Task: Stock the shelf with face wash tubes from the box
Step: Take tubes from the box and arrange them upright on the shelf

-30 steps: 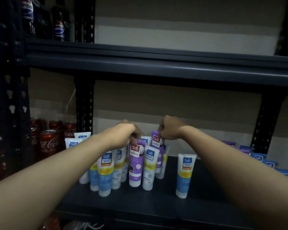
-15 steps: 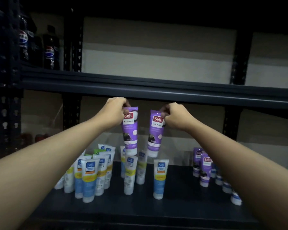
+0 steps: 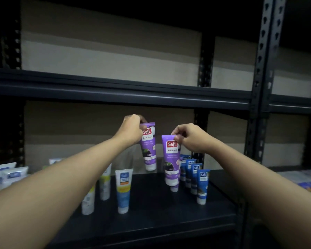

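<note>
Two bare arms reach into a dark metal shelf. At far left, below the left hand, white tubes lie at the shelf's edge; nearer, a blue-and-yellow tube stands upright below that hand. Its fingers pinch the top of a purple Safi tube, cap down, held above the shelf. Just right, the right hand grips a second purple tube by its crimp. Blue tubes stand in a row below the right hand.

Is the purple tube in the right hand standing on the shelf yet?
Cannot tell. The purple tube hangs cap-down from the right hand; another tube hides its base.
</note>
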